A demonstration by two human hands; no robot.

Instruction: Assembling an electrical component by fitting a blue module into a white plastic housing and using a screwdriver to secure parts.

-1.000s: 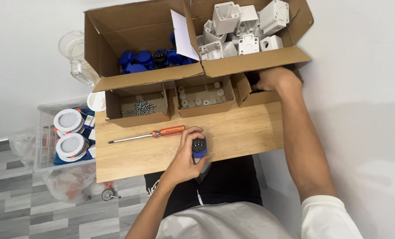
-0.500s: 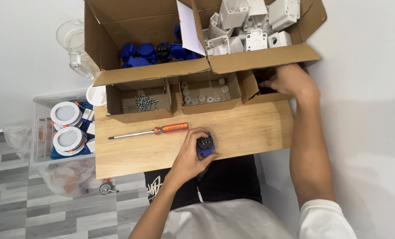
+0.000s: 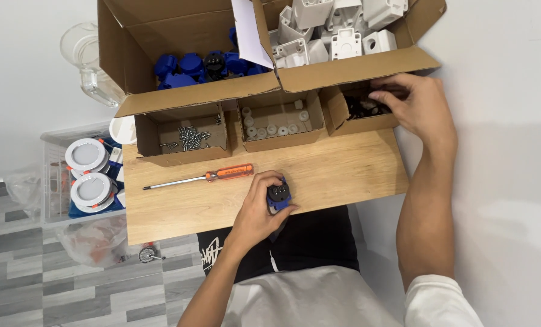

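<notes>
Seen from the head camera, a small blue and black part (image 3: 278,197) is held at the near edge of the wooden board (image 3: 343,172) by the left hand (image 3: 259,212), whose fingers are curled closed around it. The right hand (image 3: 417,106) is reached into the small box of black pieces (image 3: 361,109) at the right end of the row; its fingers are bent inward over the contents, but whether a piece is pinched cannot be told.

Because the blue part is kept right at the board's edge, over the lap, it could be dropped off the front if the grip slackened. A black piece could also be fumbled, since it would be lifted out of a dark, narrow box with little to be seen.

The board is laid with an orange-handled screwdriver (image 3: 199,177), a box of screws (image 3: 185,138) and a box of white spacers (image 3: 276,126). Behind them, a large carton of blue parts (image 3: 191,63) and one of white housings (image 3: 343,30) are set. White walls and a grey plank floor (image 3: 34,290) are seen, with a clear bin of round white lamps (image 3: 87,175) to the left.
</notes>
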